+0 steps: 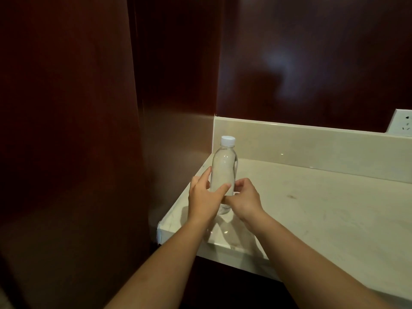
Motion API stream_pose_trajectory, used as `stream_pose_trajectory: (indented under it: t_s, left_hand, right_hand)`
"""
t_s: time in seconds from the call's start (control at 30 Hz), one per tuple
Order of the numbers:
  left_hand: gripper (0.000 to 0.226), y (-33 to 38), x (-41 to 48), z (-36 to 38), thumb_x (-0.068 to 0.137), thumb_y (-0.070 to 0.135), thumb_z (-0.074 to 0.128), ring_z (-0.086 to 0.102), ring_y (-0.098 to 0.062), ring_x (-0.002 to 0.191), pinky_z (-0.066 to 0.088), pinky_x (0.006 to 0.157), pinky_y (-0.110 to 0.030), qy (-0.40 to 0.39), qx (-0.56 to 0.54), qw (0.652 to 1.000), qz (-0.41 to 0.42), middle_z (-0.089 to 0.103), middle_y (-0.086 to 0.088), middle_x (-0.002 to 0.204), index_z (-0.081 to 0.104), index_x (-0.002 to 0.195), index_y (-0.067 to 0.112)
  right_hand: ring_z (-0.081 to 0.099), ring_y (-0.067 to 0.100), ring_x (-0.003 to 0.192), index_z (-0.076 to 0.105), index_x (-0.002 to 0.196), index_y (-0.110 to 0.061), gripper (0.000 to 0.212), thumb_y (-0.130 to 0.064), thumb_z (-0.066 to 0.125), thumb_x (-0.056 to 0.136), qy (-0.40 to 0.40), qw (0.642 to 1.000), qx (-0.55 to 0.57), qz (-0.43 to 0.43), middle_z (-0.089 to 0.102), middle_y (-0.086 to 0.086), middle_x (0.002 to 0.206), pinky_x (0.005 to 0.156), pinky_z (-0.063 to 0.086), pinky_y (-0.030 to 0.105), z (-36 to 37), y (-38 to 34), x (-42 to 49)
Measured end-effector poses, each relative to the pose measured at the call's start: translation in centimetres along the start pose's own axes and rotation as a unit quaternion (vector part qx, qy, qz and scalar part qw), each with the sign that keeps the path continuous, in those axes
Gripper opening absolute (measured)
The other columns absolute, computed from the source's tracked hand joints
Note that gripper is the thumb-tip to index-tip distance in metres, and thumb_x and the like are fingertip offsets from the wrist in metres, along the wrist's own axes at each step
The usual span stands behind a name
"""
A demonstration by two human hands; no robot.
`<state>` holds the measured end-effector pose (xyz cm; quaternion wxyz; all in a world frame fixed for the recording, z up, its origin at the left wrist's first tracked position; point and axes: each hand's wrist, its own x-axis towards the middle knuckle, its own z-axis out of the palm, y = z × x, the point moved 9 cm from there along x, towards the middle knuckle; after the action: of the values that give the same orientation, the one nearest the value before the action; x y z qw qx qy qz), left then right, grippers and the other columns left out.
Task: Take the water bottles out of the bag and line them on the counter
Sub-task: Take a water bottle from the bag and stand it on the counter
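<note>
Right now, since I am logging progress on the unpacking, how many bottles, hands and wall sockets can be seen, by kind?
Bottles: 1, the water bottle upright on the counter
Hands: 2, left hand and right hand, both gripping it
Sockets: 1, the wall socket
Total: 4

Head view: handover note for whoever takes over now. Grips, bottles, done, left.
Left grip: hand holds the lower body of the water bottle, thumb across its front.
Right grip: fingers curled against the same bottle from its right side.
Bottle: upright at the left end of the counter; its base seems to rest on the surface.
Done: one bottle at the counter, not yet released.
Left: let go, take any others from the bag, line them up. The bag and other bottles are out of view.
</note>
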<state>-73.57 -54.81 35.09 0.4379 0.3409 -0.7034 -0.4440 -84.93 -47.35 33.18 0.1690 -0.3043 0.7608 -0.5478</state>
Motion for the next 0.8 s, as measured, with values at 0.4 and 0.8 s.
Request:
stream_pose_trajectory:
  t_s: [0.4, 0.8]
  left_hand:
    - [0.024, -2.7, -0.2, -0.7, 0.092, 0.027, 0.059, 0.049, -0.012, 0.112, 0.044, 0.089, -0.028, 0.038, -0.092, 0.994, -0.043, 0.051, 0.007, 0.116, 0.055, 0.115, 0.030]
    - [0.054, -3.7, -0.9, 1.3, 0.087, -0.005, 0.043, 0.056, -0.017, 0.110, 0.048, 0.083, -0.025, -0.025, -0.055, 0.996, -0.066, 0.055, 0.010, 0.116, 0.048, 0.126, 0.031]
  right_hand:
    - [0.056, 0.016, 0.096, 0.047, 0.116, -0.015, 0.041, 0.008, 0.056, 0.083, -0.020, 0.998, 0.063, -0.013, 0.057, 0.001, 0.117, 0.071, 0.049, 0.020, 1.8, 0.9, -0.4]
    - [0.052, 0.017, 0.109, 0.052, 0.130, -0.005, 0.048, 0.012, 0.044, 0.086, 0.036, 0.991, 0.128, -0.029, 0.055, 0.014, 0.128, 0.092, 0.043, 0.027, 1.0, 1.9, -0.2]
